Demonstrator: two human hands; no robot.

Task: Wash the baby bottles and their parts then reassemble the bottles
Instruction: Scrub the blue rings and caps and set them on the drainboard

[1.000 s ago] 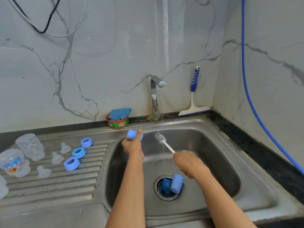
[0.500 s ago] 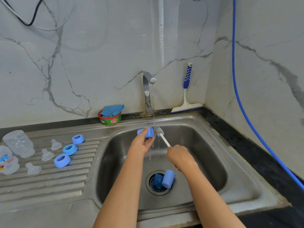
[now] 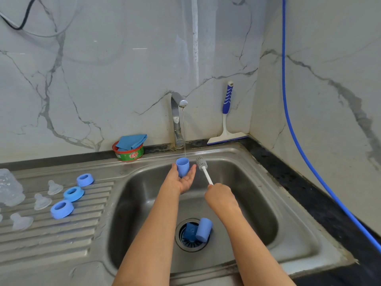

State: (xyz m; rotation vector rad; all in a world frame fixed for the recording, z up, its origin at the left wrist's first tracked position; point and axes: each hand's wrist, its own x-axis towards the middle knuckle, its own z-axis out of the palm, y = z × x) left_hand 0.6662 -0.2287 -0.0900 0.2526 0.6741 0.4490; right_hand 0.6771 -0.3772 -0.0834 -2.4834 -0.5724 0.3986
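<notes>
My left hand (image 3: 181, 180) holds a blue bottle cap (image 3: 182, 166) upright, mouth up, under the thin stream from the tap (image 3: 177, 112). My right hand (image 3: 220, 196) grips the white handle of a small bottle brush (image 3: 203, 167), its bristle head just right of the cap. Another blue cap (image 3: 204, 229) lies on its side over the sink drain (image 3: 191, 244), beside a dark blue sponge (image 3: 189, 231). On the draining board lie three blue collar rings (image 3: 61, 209) (image 3: 73, 193) (image 3: 85, 179), three clear teats (image 3: 54, 187) (image 3: 41, 201) (image 3: 21, 221) and a clear bottle (image 3: 10, 187) at the left edge.
The steel sink basin (image 3: 257, 213) fills the middle. A red and green soap tub (image 3: 128, 154) with a blue cloth stands behind it. A blue-handled squeegee (image 3: 226, 118) leans in the corner. A blue hose (image 3: 296, 141) runs down the right wall above the dark counter (image 3: 309, 193).
My left hand has brought the blue cap rightward under the water stream and turned it mouth up. The brush has stayed beside the stream, close to the cap.
</notes>
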